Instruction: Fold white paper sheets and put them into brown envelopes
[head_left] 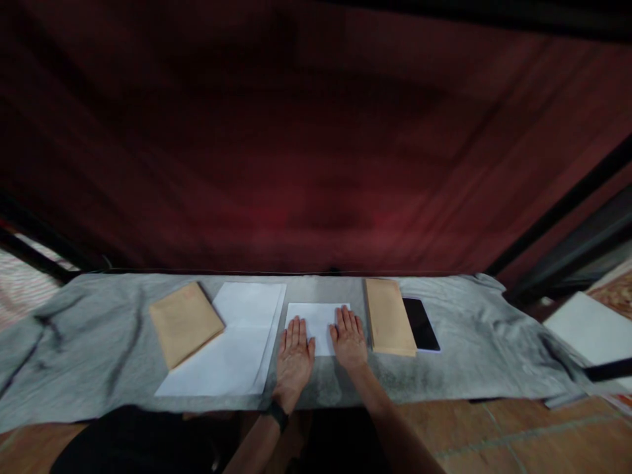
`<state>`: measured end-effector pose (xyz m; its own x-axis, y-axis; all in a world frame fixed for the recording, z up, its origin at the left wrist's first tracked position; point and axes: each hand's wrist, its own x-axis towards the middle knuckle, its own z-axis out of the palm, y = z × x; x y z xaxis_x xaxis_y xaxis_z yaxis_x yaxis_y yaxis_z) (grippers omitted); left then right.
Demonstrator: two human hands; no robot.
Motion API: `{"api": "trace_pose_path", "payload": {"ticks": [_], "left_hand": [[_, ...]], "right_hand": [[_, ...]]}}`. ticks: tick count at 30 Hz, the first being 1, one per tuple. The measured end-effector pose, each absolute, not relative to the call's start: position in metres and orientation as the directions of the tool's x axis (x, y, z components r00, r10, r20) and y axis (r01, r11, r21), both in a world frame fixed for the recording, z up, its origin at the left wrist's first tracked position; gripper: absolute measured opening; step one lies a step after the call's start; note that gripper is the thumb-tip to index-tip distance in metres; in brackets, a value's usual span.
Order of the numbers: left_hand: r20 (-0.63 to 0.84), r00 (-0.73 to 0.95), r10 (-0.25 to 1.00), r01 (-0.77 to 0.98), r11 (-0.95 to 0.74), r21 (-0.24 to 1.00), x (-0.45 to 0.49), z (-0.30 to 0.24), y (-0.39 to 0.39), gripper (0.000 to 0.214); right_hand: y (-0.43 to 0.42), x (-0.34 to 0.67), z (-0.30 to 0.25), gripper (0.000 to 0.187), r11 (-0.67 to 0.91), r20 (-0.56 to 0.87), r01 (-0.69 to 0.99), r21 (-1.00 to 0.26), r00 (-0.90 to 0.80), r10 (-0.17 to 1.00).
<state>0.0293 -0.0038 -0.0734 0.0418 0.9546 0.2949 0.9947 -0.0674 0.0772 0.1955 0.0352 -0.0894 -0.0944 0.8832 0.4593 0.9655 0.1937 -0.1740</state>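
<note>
A white sheet of paper (322, 322), seemingly folded, lies flat at the middle of the cloth. My left hand (295, 352) rests palm down over its left side, fingers stretched forward. On the right side of the paper, my right hand (349, 339) lies flat too, with its fingers pointing away from me. Neither hand grips anything. Left of my hands are larger white sheets (237, 349), partly overlapping. Close to my right hand is a stack of brown envelopes (390, 317).
More brown envelopes (186, 322) lie on the left, overlapping the white sheets. A dark-screened phone or tablet (421, 324) sits partly under the right-hand stack. Grey cloth (474, 342) covers the narrow table. A dark red panel (316, 164) rises behind it.
</note>
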Motion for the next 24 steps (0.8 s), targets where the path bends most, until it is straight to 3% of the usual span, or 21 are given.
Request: {"api": "trace_pose_path", "payload": {"ticks": [10, 16, 24], "left_hand": [[0.316, 0.012, 0.949, 0.995, -0.042, 0.087, 0.022, -0.074, -0.016, 0.062], [0.293, 0.023, 0.956, 0.993, -0.056, 0.106, 0.021, -0.074, -0.016, 0.063], [0.301, 0.009, 0.954, 0.992, -0.045, 0.115, 0.023, -0.073, -0.015, 0.063]], "right_hand": [[0.030, 0.183, -0.086, 0.051, 0.173, 0.468, 0.958, -0.230, -0.047, 0.883], [-0.002, 0.158, -0.088, 0.050, 0.371, 0.392, 0.899, -0.234, -0.262, 0.882], [-0.019, 0.180, -0.086, 0.056, 0.236, 0.376, 0.955, -0.182, -0.155, 0.914]]}}
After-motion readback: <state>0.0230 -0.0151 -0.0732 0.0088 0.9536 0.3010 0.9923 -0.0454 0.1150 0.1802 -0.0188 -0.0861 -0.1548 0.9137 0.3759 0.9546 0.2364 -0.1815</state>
